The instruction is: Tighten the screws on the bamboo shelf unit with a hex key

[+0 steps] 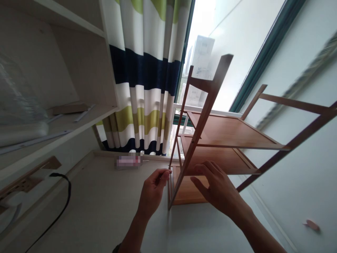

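A small wooden rack with three slatted shelves and slanted side frames stands on a white desk near the window. My left hand is at the rack's lower left corner, its thumb and fingers pinched together against the frame; I cannot make out anything in them. My right hand rests over the lowest shelf, fingers stretched out and slightly apart, touching the slanted front leg.
A striped white, green and navy curtain hangs behind the desk. White shelving with flat items is on the left. A black cable runs from a wall socket across the desk. A white wall is on the right.
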The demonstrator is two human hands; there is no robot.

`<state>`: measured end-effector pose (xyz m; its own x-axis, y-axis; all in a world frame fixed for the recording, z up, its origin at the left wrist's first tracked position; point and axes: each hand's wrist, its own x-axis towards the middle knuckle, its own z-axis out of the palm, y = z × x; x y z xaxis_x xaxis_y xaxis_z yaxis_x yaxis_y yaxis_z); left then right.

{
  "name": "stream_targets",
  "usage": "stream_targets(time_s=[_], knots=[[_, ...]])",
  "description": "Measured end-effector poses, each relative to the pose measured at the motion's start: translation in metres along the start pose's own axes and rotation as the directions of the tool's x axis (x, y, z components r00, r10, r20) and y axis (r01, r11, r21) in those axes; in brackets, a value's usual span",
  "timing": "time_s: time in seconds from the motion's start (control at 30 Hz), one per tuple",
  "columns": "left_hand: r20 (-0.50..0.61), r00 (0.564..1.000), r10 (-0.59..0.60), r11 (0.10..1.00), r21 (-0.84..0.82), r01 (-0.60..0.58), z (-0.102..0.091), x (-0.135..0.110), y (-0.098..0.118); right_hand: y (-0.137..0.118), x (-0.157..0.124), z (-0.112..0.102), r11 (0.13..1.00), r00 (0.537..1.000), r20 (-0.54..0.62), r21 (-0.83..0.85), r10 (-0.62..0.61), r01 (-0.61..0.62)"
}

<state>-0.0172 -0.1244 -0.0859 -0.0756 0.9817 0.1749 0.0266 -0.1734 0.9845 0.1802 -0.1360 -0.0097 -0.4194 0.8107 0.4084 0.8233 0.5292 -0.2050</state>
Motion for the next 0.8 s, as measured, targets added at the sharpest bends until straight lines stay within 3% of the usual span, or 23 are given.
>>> stream_targets(time_s=[0.1,0.23,0.4,0.53,0.8], knots=[[0.006,0.998,0.07,0.997,0.012,-0.07,0.0,0.006,0.012,-0.007,-0.002,-0.028,1.0,0.999,-0.036,0.031,-0.005,0.007],[0.006,0.986,0.169,0.985,0.029,-0.17,0.006,0.01,0.035,-0.019,0.003,-0.059,0.996,0.982,-0.183,0.064,-0.054,0.067],[-0.024,0.949,0.314,0.949,0.027,-0.313,0.011,0.017,0.065,-0.025,0.032,-0.083,0.999,0.934,-0.355,-0.027,-0.033,0.025],[-0.052,0.921,0.386,0.922,0.051,-0.384,0.007,0.044,0.083,-0.005,0.076,-0.091,0.994,0.96,-0.277,-0.087,0.034,-0.06],[-0.117,0.84,0.53,0.841,0.194,-0.504,0.008,0.126,0.09,0.037,0.15,-0.074,0.986,1.0,-0.012,-0.162,-0.028,0.026]])
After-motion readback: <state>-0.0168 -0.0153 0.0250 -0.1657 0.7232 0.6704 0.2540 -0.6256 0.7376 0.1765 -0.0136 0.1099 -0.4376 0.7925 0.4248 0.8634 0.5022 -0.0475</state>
